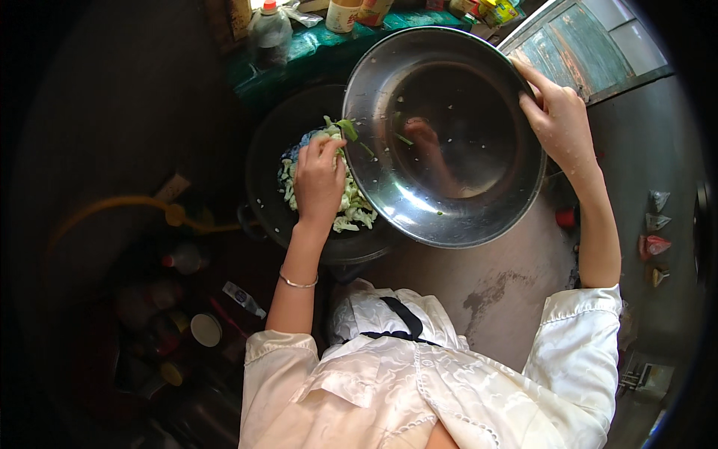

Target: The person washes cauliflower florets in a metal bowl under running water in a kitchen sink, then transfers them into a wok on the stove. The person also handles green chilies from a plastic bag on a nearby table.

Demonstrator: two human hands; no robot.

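Observation:
My right hand (555, 120) grips the rim of a wide stainless steel basin (454, 185), which is tilted toward a dark wok (266, 140). Drops of water and a few green and white scraps cling to the basin's inside. Cut cauliflower (356, 210) lies heaped in the wok, partly behind the basin. Over that heap is my left hand (321, 182), its fingers bent close to the basin's lower left rim. What its fingertips touch is hidden. Green leafy pieces (348, 129) sit at the rim just above my left fingers.
Behind the wok runs a green painted ledge (320, 42) with a red-capped plastic bottle (271, 33) and several jars and packets. A yellow hose (112, 205) curves in from the left toward the wok. Bottles and a pale round lid (206, 330) lie in shadow at lower left.

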